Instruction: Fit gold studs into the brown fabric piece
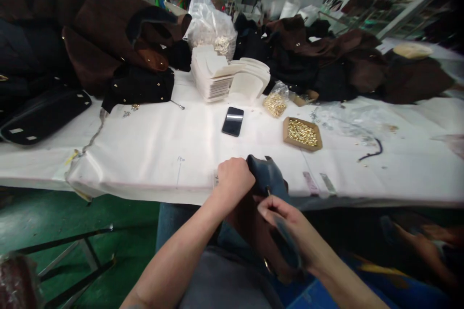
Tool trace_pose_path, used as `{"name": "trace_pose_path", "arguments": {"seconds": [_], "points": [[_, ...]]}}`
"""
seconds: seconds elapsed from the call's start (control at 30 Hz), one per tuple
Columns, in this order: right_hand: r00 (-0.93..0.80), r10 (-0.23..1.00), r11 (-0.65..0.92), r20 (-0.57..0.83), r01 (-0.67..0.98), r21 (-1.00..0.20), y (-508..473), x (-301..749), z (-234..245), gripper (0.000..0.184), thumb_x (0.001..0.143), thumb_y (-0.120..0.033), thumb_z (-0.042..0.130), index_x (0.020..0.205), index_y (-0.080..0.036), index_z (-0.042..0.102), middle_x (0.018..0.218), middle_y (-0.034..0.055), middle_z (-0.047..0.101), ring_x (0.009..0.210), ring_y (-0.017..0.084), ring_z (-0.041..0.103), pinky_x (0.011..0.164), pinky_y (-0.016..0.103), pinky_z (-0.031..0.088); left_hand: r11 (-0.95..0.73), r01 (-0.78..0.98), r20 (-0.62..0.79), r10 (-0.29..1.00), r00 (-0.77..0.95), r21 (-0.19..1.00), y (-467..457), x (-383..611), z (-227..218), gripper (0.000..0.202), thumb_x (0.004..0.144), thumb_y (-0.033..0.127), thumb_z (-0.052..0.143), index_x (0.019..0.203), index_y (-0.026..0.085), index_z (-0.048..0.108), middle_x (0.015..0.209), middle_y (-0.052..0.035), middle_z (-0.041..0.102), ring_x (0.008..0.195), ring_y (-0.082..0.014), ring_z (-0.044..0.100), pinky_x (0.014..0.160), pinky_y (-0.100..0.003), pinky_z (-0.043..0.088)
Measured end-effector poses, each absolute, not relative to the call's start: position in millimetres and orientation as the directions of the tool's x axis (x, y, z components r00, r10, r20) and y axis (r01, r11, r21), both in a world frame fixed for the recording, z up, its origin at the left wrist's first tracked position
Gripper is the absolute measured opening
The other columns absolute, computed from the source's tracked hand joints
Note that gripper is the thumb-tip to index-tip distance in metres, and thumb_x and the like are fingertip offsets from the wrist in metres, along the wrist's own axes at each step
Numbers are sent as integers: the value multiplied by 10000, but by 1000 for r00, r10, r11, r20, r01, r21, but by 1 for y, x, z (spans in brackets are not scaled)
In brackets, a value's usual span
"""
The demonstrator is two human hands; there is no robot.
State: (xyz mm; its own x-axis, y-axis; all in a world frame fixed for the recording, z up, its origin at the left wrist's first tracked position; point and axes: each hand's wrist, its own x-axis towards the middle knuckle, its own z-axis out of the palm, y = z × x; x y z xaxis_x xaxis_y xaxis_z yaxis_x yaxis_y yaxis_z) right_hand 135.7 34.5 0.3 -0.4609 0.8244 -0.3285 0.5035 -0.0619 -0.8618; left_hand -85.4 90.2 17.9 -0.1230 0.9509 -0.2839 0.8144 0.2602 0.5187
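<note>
My left hand point(234, 179) is closed in a fist on the upper edge of a dark blue bag piece point(270, 177) at the table's near edge. My right hand point(281, 212) pinches the same piece lower down, over my lap, where brown lining point(253, 234) hangs below. A thin dark pin or tool shows near my right fingertips; I cannot make it out. A small cardboard tray of gold studs point(302, 133) lies just beyond the hands.
A black phone point(232, 121) lies on the white-covered table point(152, 149). Behind it are a stack of white cards point(213, 75), a bag of gold studs point(275, 103), a clear plastic sack point(212, 24) and heaps of brown and black bags point(119, 34). Another person's arm point(431, 251) is at the lower right.
</note>
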Motion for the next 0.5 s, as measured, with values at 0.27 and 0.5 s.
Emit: {"name": "trace_pose_path", "arguments": {"seconds": [0.27, 0.5], "points": [[-392, 871, 442, -296, 888, 128, 97, 147, -3, 166, 1026, -170, 606, 1117, -190, 743, 1214, 216, 825, 1055, 376, 803, 896, 431, 566, 204, 837, -255, 964, -81, 507, 98, -75, 8, 424, 1118, 345, 526, 1226, 98, 853, 1202, -270, 864, 1141, -440, 860, 938, -492, 680], [-404, 889, 369, -214, 911, -187, 152, 151, 13, 223, 986, -256, 687, 789, -193, 770, 857, 97, 808, 837, 269, 739, 770, 383, 439, 87, 847, -275, 959, 72, 524, 102, -72, 4, 485, 1000, 388, 798, 1398, 113, 767, 1364, -248, 830, 1278, -429, 820, 1047, -471, 677]]}}
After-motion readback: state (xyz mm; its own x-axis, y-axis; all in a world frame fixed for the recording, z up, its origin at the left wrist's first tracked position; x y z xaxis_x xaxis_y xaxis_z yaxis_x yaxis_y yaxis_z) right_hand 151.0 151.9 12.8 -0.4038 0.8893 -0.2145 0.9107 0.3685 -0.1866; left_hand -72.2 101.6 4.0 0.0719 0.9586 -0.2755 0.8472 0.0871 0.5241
